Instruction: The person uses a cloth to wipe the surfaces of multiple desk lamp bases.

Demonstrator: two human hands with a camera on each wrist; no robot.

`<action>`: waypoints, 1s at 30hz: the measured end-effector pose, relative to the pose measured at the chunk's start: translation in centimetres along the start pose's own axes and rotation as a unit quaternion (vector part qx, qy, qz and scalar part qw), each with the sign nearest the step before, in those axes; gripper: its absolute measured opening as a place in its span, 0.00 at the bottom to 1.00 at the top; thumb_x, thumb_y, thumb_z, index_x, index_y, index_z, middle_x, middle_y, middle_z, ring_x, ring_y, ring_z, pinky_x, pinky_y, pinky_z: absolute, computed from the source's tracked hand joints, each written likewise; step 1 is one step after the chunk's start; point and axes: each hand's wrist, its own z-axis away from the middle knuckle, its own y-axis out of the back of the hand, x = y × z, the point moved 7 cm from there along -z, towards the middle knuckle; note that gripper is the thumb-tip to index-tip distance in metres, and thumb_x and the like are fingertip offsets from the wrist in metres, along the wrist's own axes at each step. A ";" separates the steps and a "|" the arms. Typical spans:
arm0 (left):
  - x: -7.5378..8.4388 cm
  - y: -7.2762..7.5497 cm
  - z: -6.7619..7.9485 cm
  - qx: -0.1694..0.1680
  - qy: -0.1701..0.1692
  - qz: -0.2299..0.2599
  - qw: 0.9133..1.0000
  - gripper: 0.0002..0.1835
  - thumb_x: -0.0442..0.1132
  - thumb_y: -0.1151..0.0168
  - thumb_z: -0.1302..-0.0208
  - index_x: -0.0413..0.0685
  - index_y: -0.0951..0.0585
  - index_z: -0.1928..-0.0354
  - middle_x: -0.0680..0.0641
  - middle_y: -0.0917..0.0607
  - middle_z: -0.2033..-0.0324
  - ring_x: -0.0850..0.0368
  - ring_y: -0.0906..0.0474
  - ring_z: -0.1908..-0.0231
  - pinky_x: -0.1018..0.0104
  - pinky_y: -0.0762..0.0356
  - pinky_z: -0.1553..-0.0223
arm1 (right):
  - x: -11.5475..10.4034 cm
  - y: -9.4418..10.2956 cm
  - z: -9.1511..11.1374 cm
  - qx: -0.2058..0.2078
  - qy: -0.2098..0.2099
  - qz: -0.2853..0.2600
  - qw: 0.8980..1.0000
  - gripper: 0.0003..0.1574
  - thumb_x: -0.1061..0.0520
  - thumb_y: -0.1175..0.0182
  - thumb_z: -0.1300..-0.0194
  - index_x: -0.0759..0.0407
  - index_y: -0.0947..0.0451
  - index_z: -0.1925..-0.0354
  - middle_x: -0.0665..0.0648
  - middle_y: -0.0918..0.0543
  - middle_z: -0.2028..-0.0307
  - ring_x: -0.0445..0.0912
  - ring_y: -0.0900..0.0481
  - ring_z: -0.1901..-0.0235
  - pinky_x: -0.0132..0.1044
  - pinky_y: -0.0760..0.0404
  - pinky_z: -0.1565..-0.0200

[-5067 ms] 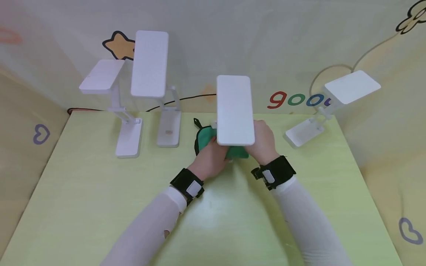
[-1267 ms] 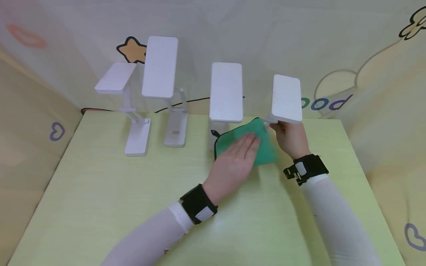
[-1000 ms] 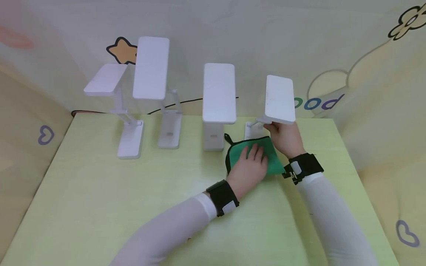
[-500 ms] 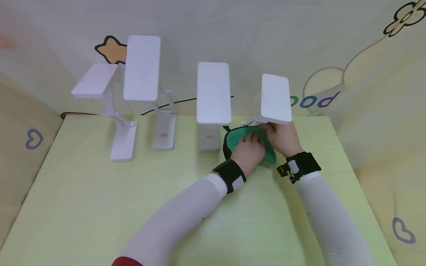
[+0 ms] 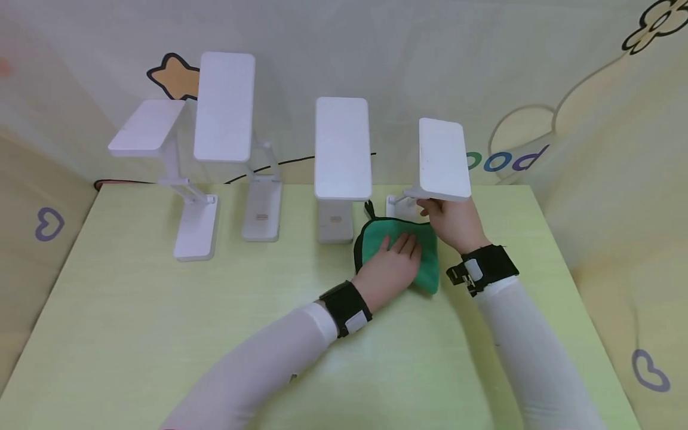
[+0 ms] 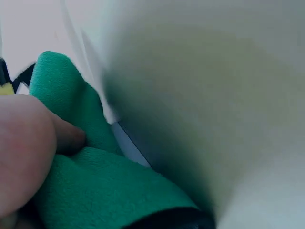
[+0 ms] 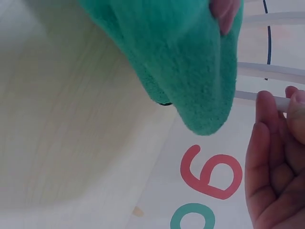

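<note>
Below the rightmost white folding stand with a flat rectangular top (image 5: 444, 159), a green cloth with black edging (image 5: 376, 239) lies partly over the stand's base. My left hand (image 5: 388, 272) is on the cloth with its fingers extended; in the left wrist view a digit presses into a fold of the green cloth (image 6: 109, 183). My right hand (image 5: 457, 224) pinches the stand just under its top, and in the right wrist view the right hand (image 7: 279, 162) has thumb and fingertips on a thin white bar. The top hides part of that grip.
Three similar white stands, the far-left one (image 5: 147, 128), a taller one (image 5: 226, 107) and a middle one (image 5: 343, 149), line the back of the pale green table (image 5: 134, 328). A printed curtain (image 5: 376, 48) hangs close behind them.
Both hands and the cloth have moved right from the middle stand. The rightmost stand has shifted left and turned, with my right hand holding it. Lately the cloth slid up, then back down.
</note>
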 end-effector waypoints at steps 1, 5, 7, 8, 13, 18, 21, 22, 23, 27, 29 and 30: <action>0.1 0.1 0.1 -0.006 -0.005 0.008 1.000 0.20 0.35 0.54 0.14 0.44 0.20 0.31 0.43 0.18 0.33 0.52 0.22 0.32 0.52 0.19 0.38 | 0.1 0.1 0.1 -0.001 0.000 0.000 1.000 0.14 0.68 0.41 0.22 0.70 0.23 0.41 0.68 0.16 0.50 0.61 0.11 0.62 0.57 0.13 0.55; -0.3 0.2 -1.1 -0.028 0.000 0.038 0.999 0.19 0.34 0.52 0.14 0.43 0.19 0.31 0.42 0.18 0.33 0.50 0.22 0.32 0.52 0.18 0.39 | 0.1 0.2 0.2 0.000 0.003 -0.006 1.000 0.14 0.69 0.40 0.22 0.70 0.23 0.42 0.68 0.16 0.52 0.62 0.11 0.62 0.57 0.13 0.57; -0.9 0.1 -2.0 -0.036 0.015 0.045 0.998 0.18 0.35 0.50 0.14 0.43 0.19 0.32 0.43 0.18 0.33 0.50 0.22 0.32 0.53 0.17 0.40 | 0.1 0.2 0.3 0.002 0.008 -0.004 1.000 0.14 0.69 0.39 0.23 0.71 0.23 0.42 0.68 0.16 0.53 0.62 0.12 0.62 0.56 0.14 0.57; -1.2 0.0 -2.5 -0.038 0.023 0.045 0.998 0.18 0.35 0.50 0.14 0.44 0.19 0.32 0.43 0.18 0.33 0.50 0.22 0.32 0.53 0.18 0.39 | 0.1 0.2 0.3 0.004 0.010 -0.004 1.000 0.14 0.69 0.39 0.23 0.71 0.23 0.42 0.69 0.16 0.53 0.62 0.13 0.61 0.56 0.15 0.57; -2.2 -0.6 -4.1 -0.008 0.056 0.026 0.998 0.19 0.38 0.48 0.15 0.46 0.19 0.29 0.46 0.16 0.35 0.52 0.20 0.34 0.55 0.19 0.38 | -0.3 0.3 0.2 0.015 0.026 0.009 1.000 0.17 0.67 0.38 0.23 0.72 0.23 0.40 0.70 0.17 0.49 0.63 0.18 0.52 0.57 0.19 0.51; -2.0 -0.6 -3.3 0.002 0.037 0.029 0.999 0.19 0.36 0.50 0.14 0.42 0.20 0.29 0.43 0.18 0.33 0.50 0.21 0.33 0.53 0.20 0.37 | -0.6 0.4 0.0 0.014 0.030 0.003 0.999 0.16 0.68 0.39 0.23 0.72 0.24 0.40 0.69 0.16 0.53 0.61 0.16 0.60 0.54 0.18 0.57; -1.6 -0.5 -2.2 -0.026 0.016 0.050 0.998 0.20 0.34 0.51 0.14 0.40 0.22 0.28 0.41 0.21 0.30 0.49 0.25 0.30 0.52 0.22 0.34 | -0.6 0.3 -0.2 0.008 0.026 0.001 1.000 0.15 0.68 0.39 0.23 0.71 0.24 0.41 0.68 0.17 0.54 0.60 0.14 0.65 0.52 0.17 0.60; -1.5 -0.5 -1.7 -0.035 0.011 0.055 0.998 0.20 0.33 0.52 0.14 0.40 0.23 0.27 0.41 0.22 0.29 0.49 0.26 0.29 0.52 0.23 0.33 | -0.5 0.3 -0.2 0.006 0.023 0.000 1.000 0.15 0.68 0.39 0.22 0.71 0.24 0.41 0.68 0.16 0.54 0.60 0.13 0.65 0.52 0.17 0.60; -1.3 -0.4 -1.4 -0.042 0.006 0.059 0.997 0.20 0.33 0.53 0.14 0.40 0.24 0.27 0.41 0.22 0.29 0.49 0.26 0.29 0.52 0.23 0.33 | -0.4 0.2 -0.2 0.005 0.019 -0.001 1.000 0.15 0.68 0.39 0.22 0.71 0.24 0.41 0.67 0.16 0.54 0.60 0.13 0.65 0.52 0.16 0.60; -0.5 0.1 -0.2 -0.044 0.001 0.050 0.998 0.21 0.34 0.53 0.14 0.40 0.24 0.27 0.41 0.22 0.29 0.50 0.26 0.29 0.53 0.23 0.33 | -0.1 0.0 -0.1 0.002 0.007 -0.007 1.000 0.14 0.68 0.40 0.22 0.70 0.23 0.41 0.67 0.17 0.52 0.60 0.12 0.65 0.53 0.14 0.59; -0.2 0.3 0.2 -0.038 0.004 0.041 0.998 0.20 0.34 0.53 0.14 0.41 0.23 0.28 0.42 0.21 0.30 0.51 0.25 0.30 0.54 0.22 0.34 | -0.1 0.0 0.0 0.000 0.005 -0.013 1.000 0.14 0.68 0.40 0.22 0.70 0.23 0.41 0.67 0.17 0.51 0.60 0.12 0.64 0.55 0.14 0.58; -0.1 0.4 0.3 -0.038 0.006 0.038 0.999 0.20 0.35 0.53 0.14 0.41 0.22 0.28 0.42 0.20 0.30 0.51 0.24 0.30 0.54 0.22 0.34 | -0.2 -0.1 0.0 -0.001 0.006 -0.015 1.000 0.15 0.68 0.40 0.22 0.70 0.23 0.41 0.67 0.17 0.51 0.61 0.12 0.64 0.55 0.14 0.58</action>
